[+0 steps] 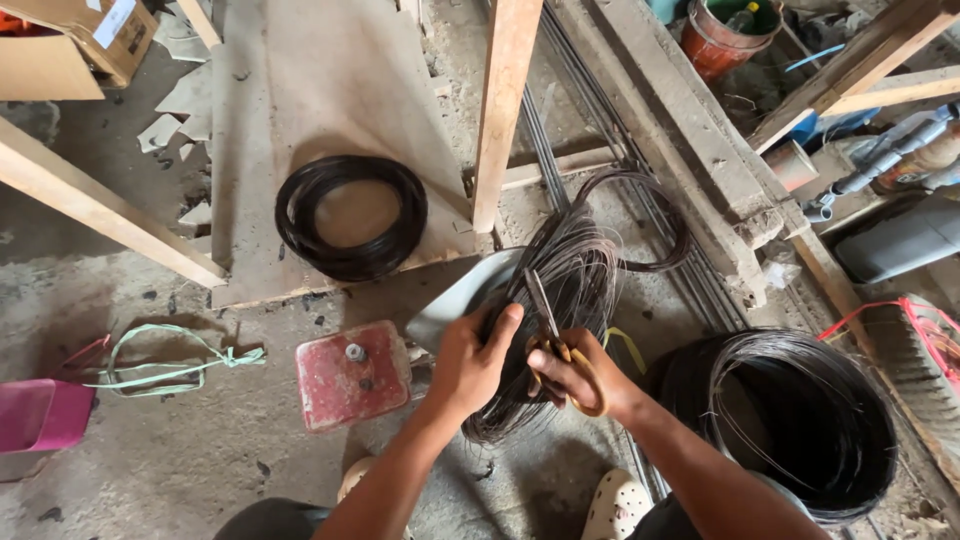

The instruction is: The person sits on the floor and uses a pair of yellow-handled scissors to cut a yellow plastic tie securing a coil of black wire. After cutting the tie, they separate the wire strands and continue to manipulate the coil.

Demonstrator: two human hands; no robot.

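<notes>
The left hand (470,365) is closed around the near side of a bundle of thin dark wire (560,300), thumb up along the strands, holding the hank steady above the dusty concrete floor (180,470). The right hand (575,375) is closed through the yellow handles of a pair of scissors (548,330), whose blades point up and away into the bundle; whether the blades are parted or shut on strands cannot be told, since wire crosses them. Judged from this, a cut across the hank is in hand, and the next move appears to call for a firm hold by the left hand while the blades are set square to the strands. A large coil of the same wire (790,420) stands just to the right of the right forearm, and a smaller black coil (350,215) lies well apart on a board (330,90). A red block with a bolt (350,375) sits near the left wrist. The far end of the bundle runs behind an upright timber post (505,110); the large coil's lower edge is cut off by the frame.
</notes>
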